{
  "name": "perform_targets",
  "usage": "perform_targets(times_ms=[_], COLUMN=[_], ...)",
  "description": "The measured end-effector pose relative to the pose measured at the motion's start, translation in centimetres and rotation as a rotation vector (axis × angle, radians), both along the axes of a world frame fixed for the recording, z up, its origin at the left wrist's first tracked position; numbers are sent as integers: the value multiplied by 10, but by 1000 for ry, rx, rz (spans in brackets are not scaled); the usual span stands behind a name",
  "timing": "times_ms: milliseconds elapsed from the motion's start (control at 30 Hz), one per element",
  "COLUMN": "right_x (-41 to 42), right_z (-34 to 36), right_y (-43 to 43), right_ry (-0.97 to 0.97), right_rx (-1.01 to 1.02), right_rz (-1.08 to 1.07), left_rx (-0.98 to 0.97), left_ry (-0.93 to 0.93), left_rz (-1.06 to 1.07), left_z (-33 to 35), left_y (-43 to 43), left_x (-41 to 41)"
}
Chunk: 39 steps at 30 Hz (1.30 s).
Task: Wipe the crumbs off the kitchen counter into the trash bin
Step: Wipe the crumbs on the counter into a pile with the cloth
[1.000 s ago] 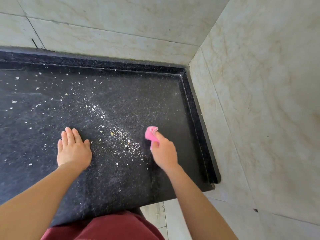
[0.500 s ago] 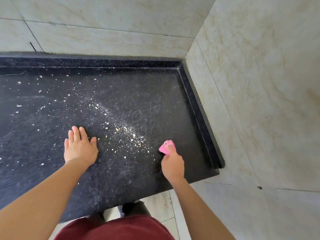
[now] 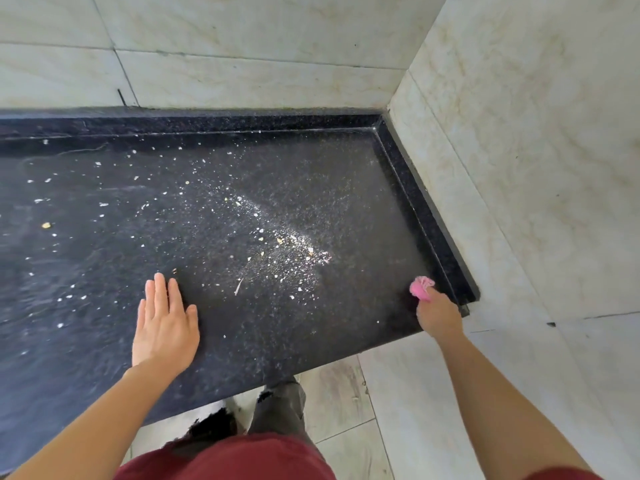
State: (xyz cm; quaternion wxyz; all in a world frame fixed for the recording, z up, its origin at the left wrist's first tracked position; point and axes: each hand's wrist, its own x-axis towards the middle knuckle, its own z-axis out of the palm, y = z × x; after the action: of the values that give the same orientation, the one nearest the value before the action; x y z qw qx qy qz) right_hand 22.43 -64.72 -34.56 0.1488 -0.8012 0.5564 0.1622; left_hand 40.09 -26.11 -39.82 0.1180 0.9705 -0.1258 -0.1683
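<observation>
Right hand (image 3: 440, 317) grips apparent cloth (image 3: 420, 287) beside counter rim (image 3: 433, 216).

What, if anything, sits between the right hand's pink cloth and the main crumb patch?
Nothing visible. Only bare counter separates the pink cloth, gripped in the right hand, from the crumbs. The left hand lies flat on the patch's other side, not between. No trash bin in view.

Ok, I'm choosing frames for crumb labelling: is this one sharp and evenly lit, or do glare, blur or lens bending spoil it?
Head view: soft light, no hard shadows; a pale sheen on the counter beside the crumbs may hide fine specks; the counter's left part looks smeared; the wide lens bows its back edge.
</observation>
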Motion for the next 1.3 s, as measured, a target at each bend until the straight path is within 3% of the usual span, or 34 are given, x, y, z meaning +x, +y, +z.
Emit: perform_targets(times_ms=[200,400,533,633,767,867,933,1100,1233,1300], right_x=[34,76,91,94,85,83,94,123,132,132], right_z=[-12,-8,6,18,5,-8,-12,-17,-10,8], right_y=[141,237,237,190,95,67,89,199,227,219], right_ry=[-277,-393,-479,-505,-310,-141,-173,-328,-386,-479], right_rx=[82,295,525,299,-3,-82,-76,29,364,440], right_rz=[-134,-30,95,114,-6,16,31,227,372,426], left_rx=[53,85,101,119,147,152,152,151,164,174], left_ry=[26,70,82,109,124,120,125,139,154,157], left_rz=[-98,-120,-125,-123,-122,-120,-113,-111,-109,-109], left_z=[-4,0,-1,1,0,-2,-3,0,3,3], left_y=[20,19,21,19,17,16,16,14,14,13], left_x=[3,5,6,8,10,9,9,8,9,9])
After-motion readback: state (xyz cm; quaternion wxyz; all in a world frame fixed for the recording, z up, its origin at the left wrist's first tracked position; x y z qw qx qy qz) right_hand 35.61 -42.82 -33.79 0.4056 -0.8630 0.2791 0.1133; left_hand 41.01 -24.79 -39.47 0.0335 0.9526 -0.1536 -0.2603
